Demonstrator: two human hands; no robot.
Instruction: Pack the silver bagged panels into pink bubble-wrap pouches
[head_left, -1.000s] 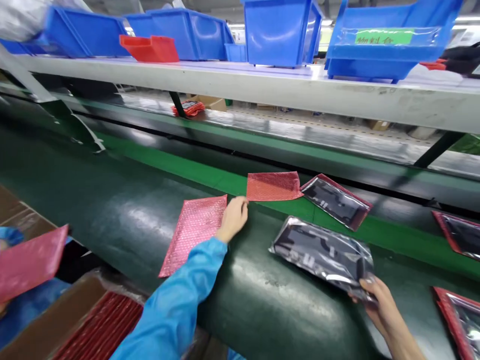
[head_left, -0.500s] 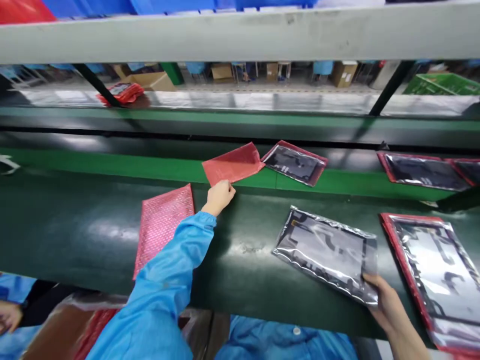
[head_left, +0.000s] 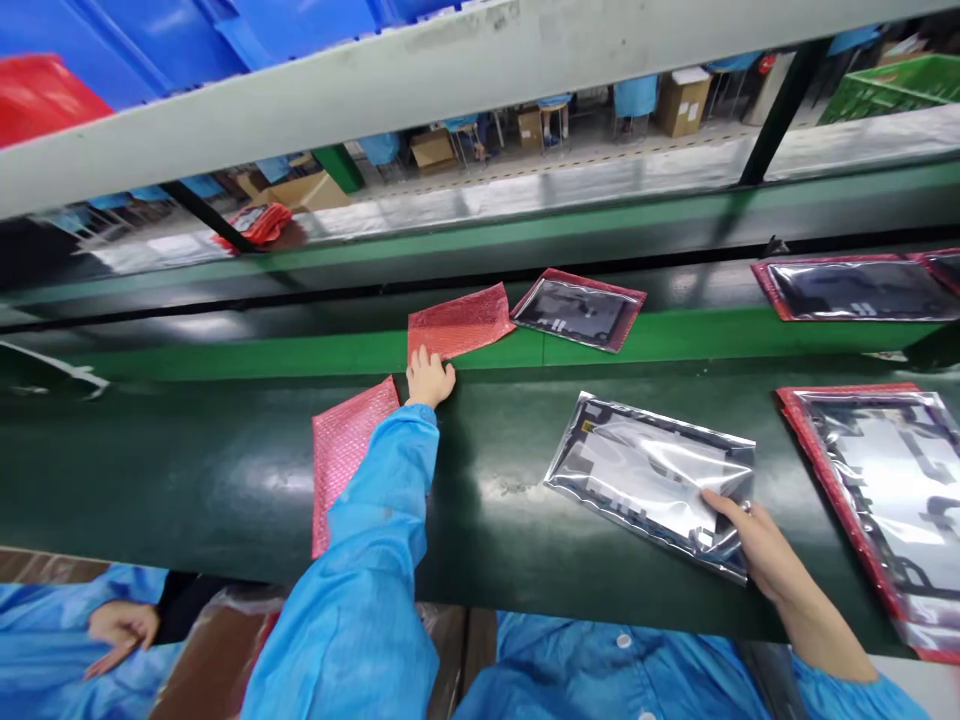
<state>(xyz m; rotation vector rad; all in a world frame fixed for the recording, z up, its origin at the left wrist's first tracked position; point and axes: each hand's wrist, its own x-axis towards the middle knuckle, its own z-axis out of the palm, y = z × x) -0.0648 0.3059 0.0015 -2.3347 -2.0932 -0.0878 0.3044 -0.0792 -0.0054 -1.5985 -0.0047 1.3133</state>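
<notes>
OK, left hand (head_left: 429,378) is stretched out over the belt (head_left: 187,470), fingers laid on the near left corner of the red bubble bag (head_left: 459,322). That bag lies flat just beyond the hand, on the green strip. Can't tell if it's pinched or only pressed.

The right hand (head_left: 754,545) grips the silver bag (head_left: 649,478) at its near right corner, thumb on top. It lies flat on the belt, running up-left from the hand.

Around them:
- The pink bubble bag (head_left: 345,455) lies flat just left of the left sleeve, partly under it.
- The small filled bag (head_left: 577,308) sits at the red bubble bag's right end, touching or nearly so.
- The large filled bag (head_left: 877,490) lies right of the silver bag, apart from it.
- Another person's hand (head_left: 120,630) is at lower left, below the belt edge.
</notes>
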